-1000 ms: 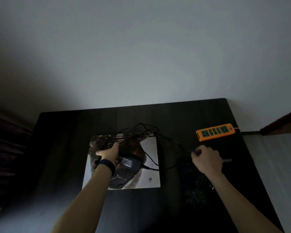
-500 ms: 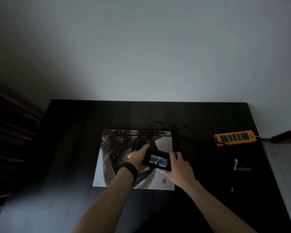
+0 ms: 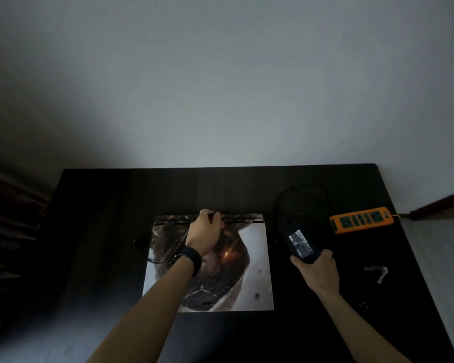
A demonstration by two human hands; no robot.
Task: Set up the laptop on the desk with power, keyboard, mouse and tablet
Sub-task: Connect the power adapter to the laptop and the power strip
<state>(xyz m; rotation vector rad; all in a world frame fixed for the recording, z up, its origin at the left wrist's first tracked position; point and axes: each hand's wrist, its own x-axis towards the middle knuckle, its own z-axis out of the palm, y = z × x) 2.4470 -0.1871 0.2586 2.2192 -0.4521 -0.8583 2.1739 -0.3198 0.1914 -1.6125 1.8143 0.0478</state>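
Observation:
A closed laptop with a picture on its lid lies flat in the middle of the dark desk. My left hand is at the laptop's far edge, fingers pinched on the black power cable near the hinge. My right hand grips the near end of the black power adapter and holds it just right of the laptop. The adapter's cable loops behind it on the desk. An orange power strip lies at the far right.
A small pale cable or connector lies on the desk at the right, with another small dark item nearer me. A plain wall stands behind the desk. The desk's right edge runs close to the power strip.
The adapter has left the laptop lid and moved right in my right hand. My left hand has let go of it and shifted to the cable at the laptop's far edge.

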